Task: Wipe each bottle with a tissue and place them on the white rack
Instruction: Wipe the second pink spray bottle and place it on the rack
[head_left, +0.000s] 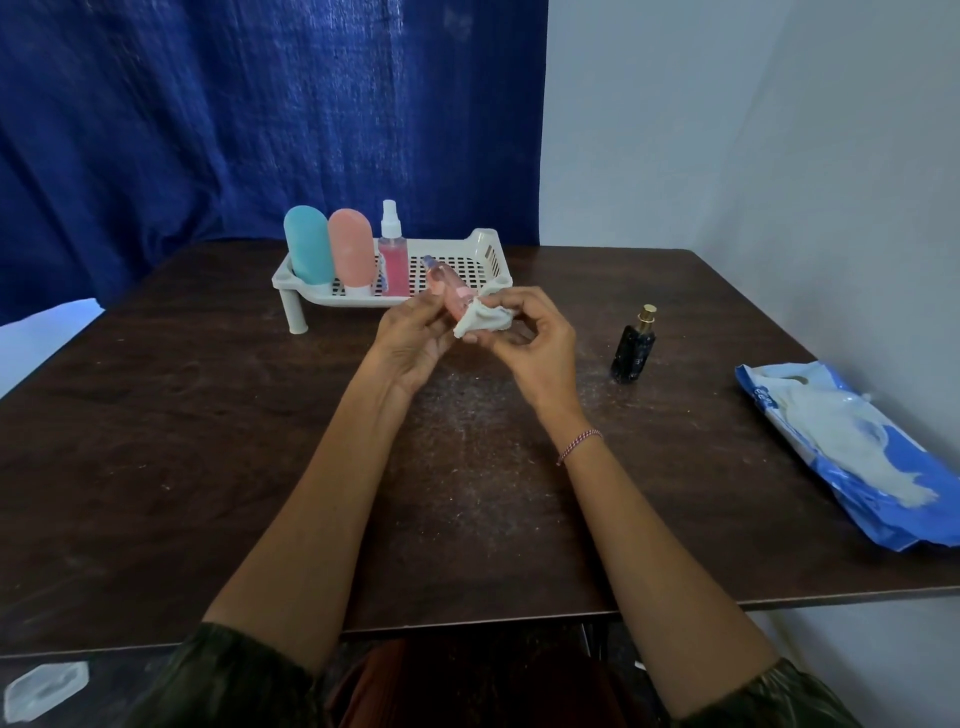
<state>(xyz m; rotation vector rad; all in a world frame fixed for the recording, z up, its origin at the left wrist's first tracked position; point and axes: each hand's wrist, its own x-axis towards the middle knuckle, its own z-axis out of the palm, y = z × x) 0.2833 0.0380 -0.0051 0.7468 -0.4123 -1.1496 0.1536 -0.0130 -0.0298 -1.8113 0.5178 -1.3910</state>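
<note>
White rack (487, 245): teal bottle (307, 244), salmon bottle (351, 248) and pink-filled spray bottle (393, 265) stand upright side by side at its left end. Just in front of the rack, the left hand (410, 338) has its fingers curled round a tilted small pink bottle (453, 292), and the right hand (540, 345) pinches a crumpled tissue (483, 322) against that bottle's lower end. Right of the rack a dark bottle (635, 349) stands on the table (208, 441), and a blue tissue pack (852, 457) lies farther right.

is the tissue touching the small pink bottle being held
Touching. Head view shows the tissue pressed against the lower end of the small pink bottle.
</note>
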